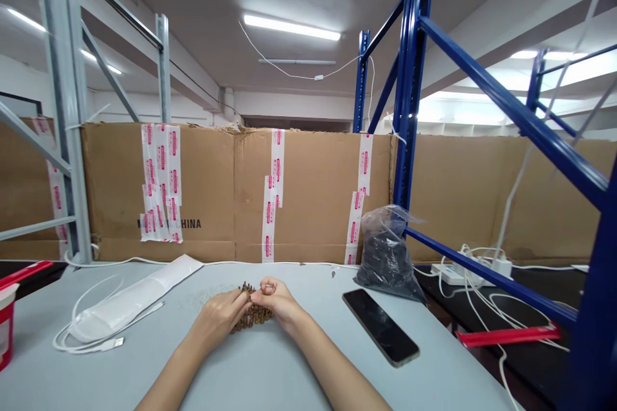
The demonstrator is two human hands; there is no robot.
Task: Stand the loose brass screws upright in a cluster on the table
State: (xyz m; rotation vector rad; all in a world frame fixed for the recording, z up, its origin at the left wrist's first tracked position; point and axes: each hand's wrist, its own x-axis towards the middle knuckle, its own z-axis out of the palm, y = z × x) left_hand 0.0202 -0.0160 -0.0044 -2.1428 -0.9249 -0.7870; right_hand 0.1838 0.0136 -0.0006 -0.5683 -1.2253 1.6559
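Grey tabletop [260,372]: left grip [216,320] and right grip [277,302] closing on brown beaded strip [253,316], pinching it between them for steadying; smartphone [380,327] lying right of grips.

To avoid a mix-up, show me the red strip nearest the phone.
The red strip on the black surface right of the phone; the other strip lies at far left.

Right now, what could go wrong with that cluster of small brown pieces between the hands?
The cluster of small brown pieces is held between the left hand and right hand, so pieces might slip and scatter across the table. The black phone lies near the right hand and could get knocked.
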